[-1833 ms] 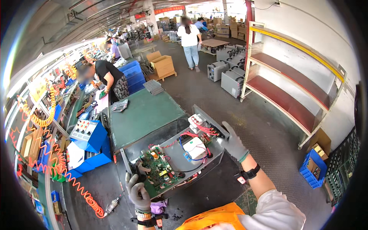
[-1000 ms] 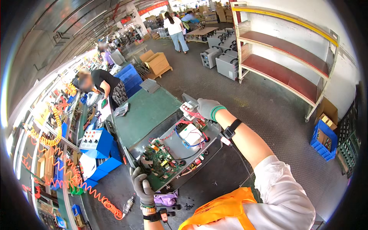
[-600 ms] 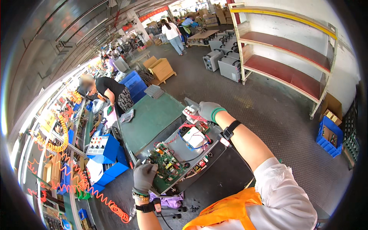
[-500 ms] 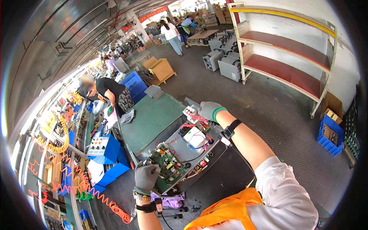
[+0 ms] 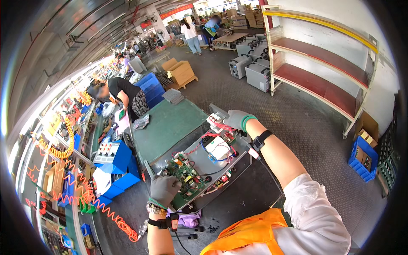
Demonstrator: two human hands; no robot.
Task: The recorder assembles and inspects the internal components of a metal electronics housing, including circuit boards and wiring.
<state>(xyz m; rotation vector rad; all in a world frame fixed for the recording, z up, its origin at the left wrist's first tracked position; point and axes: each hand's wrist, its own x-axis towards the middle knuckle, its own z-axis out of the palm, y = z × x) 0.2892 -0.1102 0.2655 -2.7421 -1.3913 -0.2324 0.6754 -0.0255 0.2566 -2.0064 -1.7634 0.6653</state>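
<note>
In front of me lies an open metal chassis (image 5: 211,175) with electronics in it. A green circuit board (image 5: 180,168) fills its left part, and a white block (image 5: 218,148) with red and blue wires around it sits towards the right. My left hand (image 5: 164,191), in a grey glove, is closed on the chassis's near left end beside the board. My right hand (image 5: 238,120), gloved too, is closed on the far right end, next to white connectors (image 5: 214,121) with red wires. Its fingertips are partly hidden.
A green mat (image 5: 170,127) covers the bench beyond. At left stand a blue control box (image 5: 114,159) and coiled orange air hoses (image 5: 123,227). Purple cloth (image 5: 187,219) lies under the chassis's near end. A person (image 5: 127,95) bends over the line; a shelf rack (image 5: 318,87) stands right.
Both hands and the chassis have shifted slightly away from me, with the grip kept at both ends. The whole view has also turned a little.
</note>
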